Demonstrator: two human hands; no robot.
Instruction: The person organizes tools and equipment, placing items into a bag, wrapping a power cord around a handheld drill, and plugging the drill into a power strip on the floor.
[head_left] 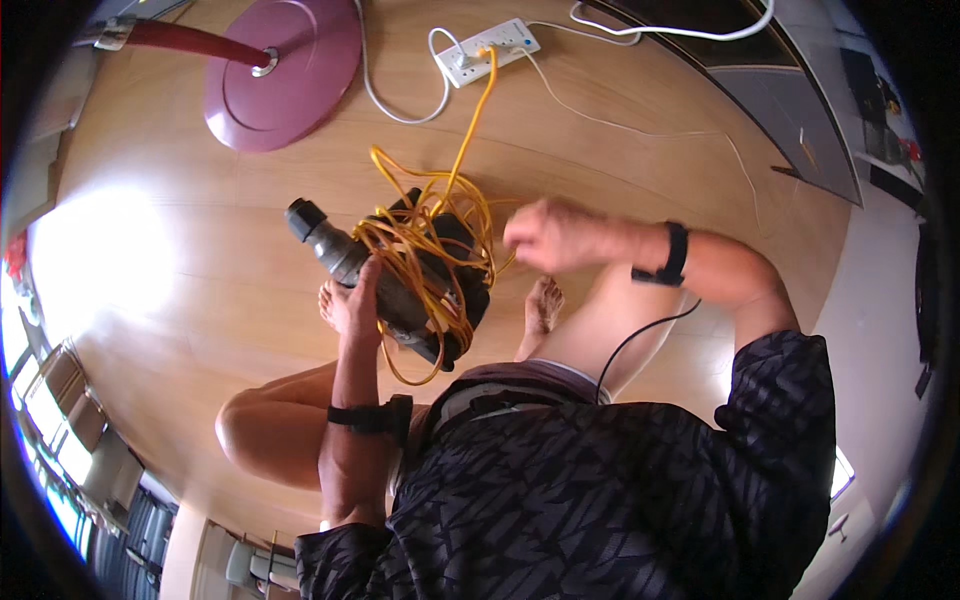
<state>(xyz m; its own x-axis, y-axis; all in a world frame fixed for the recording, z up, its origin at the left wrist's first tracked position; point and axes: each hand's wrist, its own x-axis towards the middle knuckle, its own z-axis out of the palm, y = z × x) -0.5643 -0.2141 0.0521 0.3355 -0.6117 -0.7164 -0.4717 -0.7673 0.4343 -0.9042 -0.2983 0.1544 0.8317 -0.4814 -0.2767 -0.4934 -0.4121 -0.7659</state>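
Note:
A dark power drill [397, 303], seemingly a heavy hammer drill, is tilted above the floor with its black chuck end pointing to the upper left. Many loose loops of yellow power cord [437, 272] wrap around its body. My left hand [356, 297] grips the drill body from the left, thumb on top, just behind the grey front section. To the right of the loops, my right hand [545, 235] is closed, slightly blurred, and a strand of the cord runs up to its fingers. From the bundle the cord rises to a white power strip [487, 53].
White plugs and cables also join the strip on the wooden floor [620, 170]. A round pink base [285, 85] with a red pole stands at upper left. A dark framed panel [770, 95] is at upper right. My bare feet and knees flank the drill.

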